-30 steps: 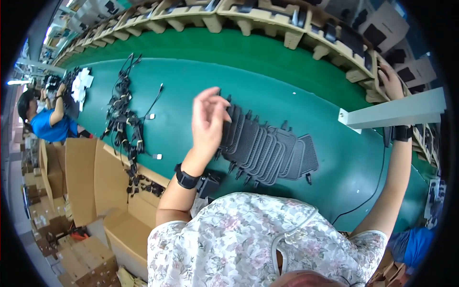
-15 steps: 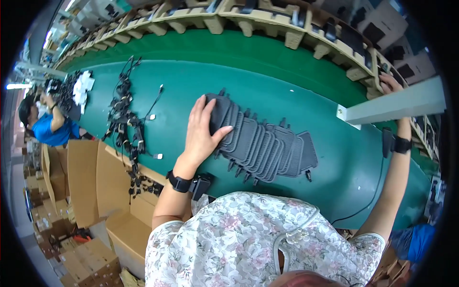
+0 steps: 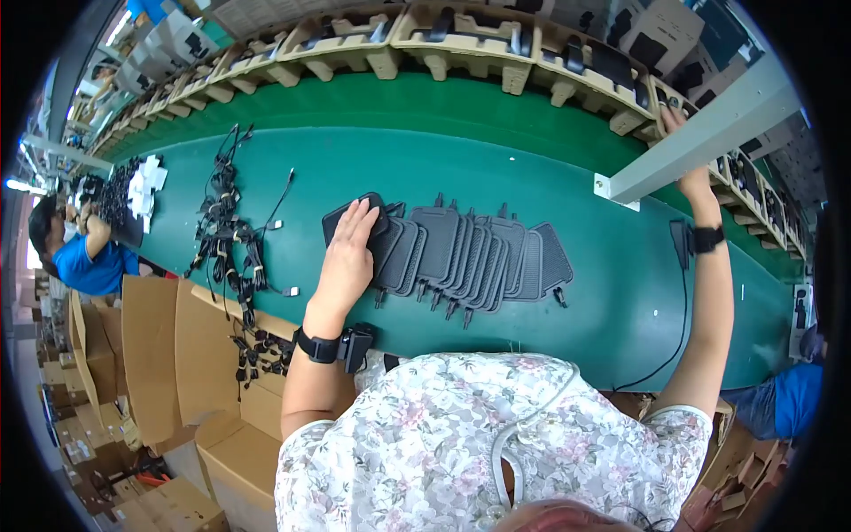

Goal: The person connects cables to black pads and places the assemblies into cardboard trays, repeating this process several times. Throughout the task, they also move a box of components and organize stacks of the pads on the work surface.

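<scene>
Left hand (image 3: 348,253): fingers extended on the black piece (image 3: 335,222), left end of the fanned panels (image 3: 479,262), mid-table. Right hand (image 3: 674,117) at far-right trays (image 3: 585,84); can't tell its grip. I'd press lightly, avoid sliding panels.

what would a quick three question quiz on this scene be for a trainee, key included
1. Multiple choice: what does the left hand lie over?
a) the open cardboard box
b) the left end of the row of dark grey flat pieces
c) the bundled black cables
2. True or false: the black cables lie on the green table to the left of the grey pieces.
3. Short answer: what partly hides the right hand and wrist from the camera?

Key: 1. b; 2. true; 3. a pale metal bar.
</scene>
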`<action>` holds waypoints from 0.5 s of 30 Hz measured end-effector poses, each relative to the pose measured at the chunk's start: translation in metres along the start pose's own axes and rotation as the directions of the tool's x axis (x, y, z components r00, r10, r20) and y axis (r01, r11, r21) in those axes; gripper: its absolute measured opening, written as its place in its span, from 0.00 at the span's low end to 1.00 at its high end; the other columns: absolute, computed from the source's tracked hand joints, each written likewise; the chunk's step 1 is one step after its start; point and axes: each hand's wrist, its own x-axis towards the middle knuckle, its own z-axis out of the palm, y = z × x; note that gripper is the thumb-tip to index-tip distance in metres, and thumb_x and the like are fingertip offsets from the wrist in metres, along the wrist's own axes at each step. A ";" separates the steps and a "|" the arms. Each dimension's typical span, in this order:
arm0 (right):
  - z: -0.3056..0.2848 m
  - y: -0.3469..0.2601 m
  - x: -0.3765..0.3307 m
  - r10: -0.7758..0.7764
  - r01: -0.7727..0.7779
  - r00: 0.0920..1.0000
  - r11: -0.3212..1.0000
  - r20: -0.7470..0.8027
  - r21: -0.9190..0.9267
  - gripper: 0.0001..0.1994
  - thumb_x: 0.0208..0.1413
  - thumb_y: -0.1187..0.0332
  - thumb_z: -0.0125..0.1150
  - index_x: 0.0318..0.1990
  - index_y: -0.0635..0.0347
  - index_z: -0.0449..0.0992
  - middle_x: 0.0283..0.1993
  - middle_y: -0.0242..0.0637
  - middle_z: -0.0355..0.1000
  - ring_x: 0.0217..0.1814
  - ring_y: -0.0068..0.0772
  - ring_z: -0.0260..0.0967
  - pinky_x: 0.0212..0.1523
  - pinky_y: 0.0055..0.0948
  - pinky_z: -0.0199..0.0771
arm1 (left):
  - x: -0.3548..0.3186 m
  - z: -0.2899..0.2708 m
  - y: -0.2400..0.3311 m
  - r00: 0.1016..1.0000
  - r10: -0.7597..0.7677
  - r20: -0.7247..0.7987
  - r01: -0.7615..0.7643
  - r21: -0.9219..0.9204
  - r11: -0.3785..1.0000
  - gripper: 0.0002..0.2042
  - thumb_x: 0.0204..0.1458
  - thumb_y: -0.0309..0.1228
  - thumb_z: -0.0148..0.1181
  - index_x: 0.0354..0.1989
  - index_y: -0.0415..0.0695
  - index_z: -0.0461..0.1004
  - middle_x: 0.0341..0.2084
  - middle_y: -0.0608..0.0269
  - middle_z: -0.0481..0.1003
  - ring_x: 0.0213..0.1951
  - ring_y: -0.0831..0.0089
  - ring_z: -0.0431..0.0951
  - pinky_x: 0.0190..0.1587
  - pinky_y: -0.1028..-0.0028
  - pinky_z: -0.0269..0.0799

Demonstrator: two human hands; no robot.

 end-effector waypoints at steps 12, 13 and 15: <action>-0.179 -0.239 0.004 -0.122 -0.195 0.962 0.318 0.244 0.928 0.27 0.56 0.64 0.54 0.62 0.57 0.56 0.39 0.32 0.70 0.29 0.19 0.62 0.28 0.16 0.63 | 0.038 -0.012 0.065 0.717 0.547 -0.433 -0.607 0.000 0.795 0.12 0.40 0.24 0.58 0.36 0.48 0.76 0.45 0.64 0.72 0.48 0.66 0.70 0.53 0.59 0.66; -0.171 -0.249 0.008 -0.242 -0.392 0.872 0.179 0.426 0.903 0.25 0.56 0.64 0.54 0.60 0.58 0.57 0.37 0.31 0.70 0.26 0.18 0.61 0.25 0.15 0.61 | 0.038 -0.005 0.074 0.684 0.598 -0.418 -0.668 -0.030 0.743 0.12 0.40 0.24 0.58 0.37 0.49 0.76 0.46 0.64 0.71 0.50 0.65 0.69 0.53 0.58 0.65; -0.152 -0.254 0.017 -0.365 -0.580 0.743 0.068 0.561 0.812 0.24 0.56 0.64 0.55 0.58 0.59 0.59 0.35 0.30 0.70 0.23 0.17 0.60 0.23 0.14 0.60 | 0.039 -0.005 0.080 0.634 0.654 -0.412 -0.735 -0.058 0.675 0.13 0.41 0.25 0.58 0.38 0.50 0.75 0.46 0.64 0.71 0.51 0.64 0.68 0.54 0.57 0.64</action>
